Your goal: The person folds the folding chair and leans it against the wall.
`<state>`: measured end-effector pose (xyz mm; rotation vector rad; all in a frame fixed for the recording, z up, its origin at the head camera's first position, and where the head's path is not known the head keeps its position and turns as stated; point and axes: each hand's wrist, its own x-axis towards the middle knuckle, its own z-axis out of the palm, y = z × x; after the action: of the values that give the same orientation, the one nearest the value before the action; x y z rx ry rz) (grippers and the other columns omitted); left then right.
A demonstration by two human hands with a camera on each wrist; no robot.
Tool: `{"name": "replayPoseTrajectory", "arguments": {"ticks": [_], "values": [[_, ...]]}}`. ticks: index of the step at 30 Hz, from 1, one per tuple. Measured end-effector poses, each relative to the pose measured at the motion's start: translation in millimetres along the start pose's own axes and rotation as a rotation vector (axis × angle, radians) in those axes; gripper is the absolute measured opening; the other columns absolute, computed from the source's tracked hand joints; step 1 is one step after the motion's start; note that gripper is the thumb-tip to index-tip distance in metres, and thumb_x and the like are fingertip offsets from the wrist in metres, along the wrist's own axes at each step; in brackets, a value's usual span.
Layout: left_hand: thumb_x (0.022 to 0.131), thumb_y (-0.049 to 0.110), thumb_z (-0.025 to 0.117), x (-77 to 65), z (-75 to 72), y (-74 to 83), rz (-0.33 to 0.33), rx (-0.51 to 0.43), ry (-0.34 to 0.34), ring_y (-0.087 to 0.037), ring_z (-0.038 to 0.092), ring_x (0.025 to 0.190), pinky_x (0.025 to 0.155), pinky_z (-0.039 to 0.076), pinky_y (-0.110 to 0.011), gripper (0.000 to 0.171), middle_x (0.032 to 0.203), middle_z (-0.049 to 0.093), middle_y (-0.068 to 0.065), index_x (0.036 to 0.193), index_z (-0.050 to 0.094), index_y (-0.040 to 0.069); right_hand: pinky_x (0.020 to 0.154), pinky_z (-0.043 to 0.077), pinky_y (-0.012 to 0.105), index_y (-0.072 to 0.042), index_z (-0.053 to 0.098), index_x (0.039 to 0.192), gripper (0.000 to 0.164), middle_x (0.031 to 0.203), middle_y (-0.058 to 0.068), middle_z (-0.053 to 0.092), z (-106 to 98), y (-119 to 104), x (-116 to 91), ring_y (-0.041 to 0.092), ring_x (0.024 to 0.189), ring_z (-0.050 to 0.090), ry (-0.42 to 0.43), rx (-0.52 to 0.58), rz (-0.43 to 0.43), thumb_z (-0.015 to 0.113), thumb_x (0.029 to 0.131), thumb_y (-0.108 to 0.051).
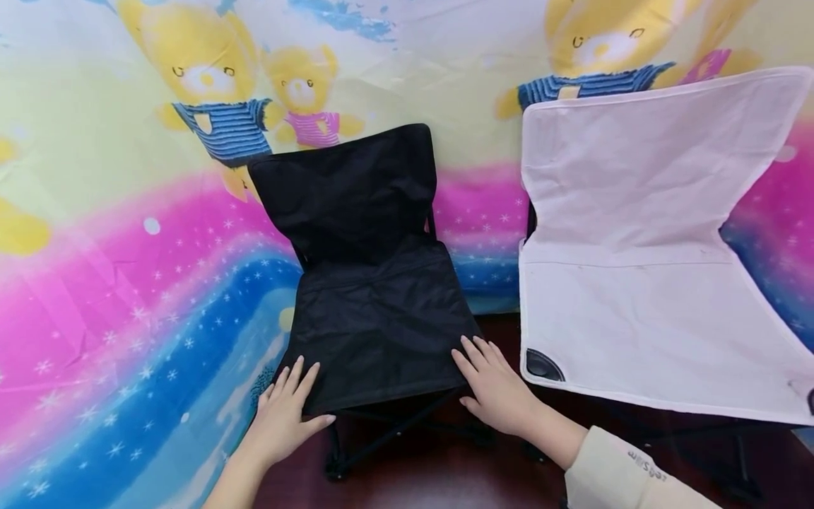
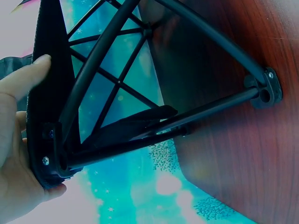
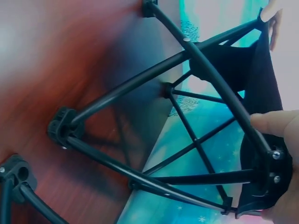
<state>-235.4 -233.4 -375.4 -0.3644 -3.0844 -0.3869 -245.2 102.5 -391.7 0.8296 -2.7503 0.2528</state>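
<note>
A black folding chair (image 1: 381,318) with a fabric seat and backrest stands upright before me. My left hand (image 1: 280,417) rests at the seat's front left corner, its fingers straight and spread and the thumb along the front edge. At the front right corner, my right hand (image 1: 499,389) touches the seat with extended fingers, the thumb lower down. Beneath the fabric, the left wrist view shows crossed black tubes (image 2: 210,109) joined by plastic brackets. In the right wrist view, my right thumb (image 3: 273,122) lies beside a leg tube (image 3: 219,88) near the corner bracket.
A white folding chair (image 1: 626,318) with a black corner patch stands close on the right. Behind both chairs hangs a colourful cloth (image 1: 159,304) printed with bears and snowflakes. The chairs stand on a glossy dark red wood-look surface (image 1: 413,474).
</note>
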Motion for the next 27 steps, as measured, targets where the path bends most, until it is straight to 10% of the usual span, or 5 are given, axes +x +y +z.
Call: {"name": "replayPoseTrajectory", "arguments": {"ticks": [10, 21, 24, 27], "values": [[0.068, 0.024, 0.072, -3.6, 9.7, -4.2, 0.091, 0.112, 0.16, -0.039, 0.027, 0.119, 0.089, 0.023, -0.059, 0.077, 0.135, 0.028, -0.019, 0.133, 0.034, 0.009, 0.096, 0.027, 0.045, 0.004, 0.047, 0.119, 0.051, 0.123, 0.022, 0.041, 18.7, 10.0, -8.5, 0.033, 0.118, 0.032, 0.268, -0.03, -0.109, 0.064, 0.072, -0.002], [0.066, -0.012, 0.063, -8.9, 11.0, -18.1, 0.166, -0.023, 0.249, -0.034, 0.028, 0.12, 0.096, 0.02, -0.05, 0.071, 0.131, 0.035, -0.019, 0.13, 0.035, 0.001, 0.091, 0.034, 0.044, 0.003, 0.052, 0.114, 0.053, 0.118, 0.021, 0.046, 17.2, 18.2, -9.5, 0.033, 0.115, 0.038, 0.373, 0.022, -0.168, 0.06, 0.064, 0.018], [0.065, -0.014, 0.062, -12.3, 14.9, -20.9, 0.181, -0.04, 0.312, -0.031, 0.033, 0.119, 0.096, 0.024, -0.046, 0.065, 0.126, 0.043, -0.016, 0.126, 0.043, 0.001, 0.088, 0.037, 0.044, 0.004, 0.054, 0.11, 0.028, 0.115, 0.02, 0.048, 18.9, 19.1, -11.3, 0.032, 0.112, 0.041, 0.443, 0.06, -0.199, 0.045, 0.085, 0.004], [0.062, -0.015, 0.062, -17.1, 20.1, -25.1, 0.189, -0.035, 0.426, -0.029, 0.04, 0.114, 0.092, 0.032, -0.044, 0.058, 0.119, 0.05, -0.013, 0.117, 0.052, 0.001, 0.085, 0.04, 0.043, 0.005, 0.055, 0.108, 0.044, 0.113, 0.02, 0.05, 22.2, 17.7, -10.9, 0.033, 0.109, 0.044, 0.507, 0.083, -0.232, 0.017, 0.093, -0.011]]}}
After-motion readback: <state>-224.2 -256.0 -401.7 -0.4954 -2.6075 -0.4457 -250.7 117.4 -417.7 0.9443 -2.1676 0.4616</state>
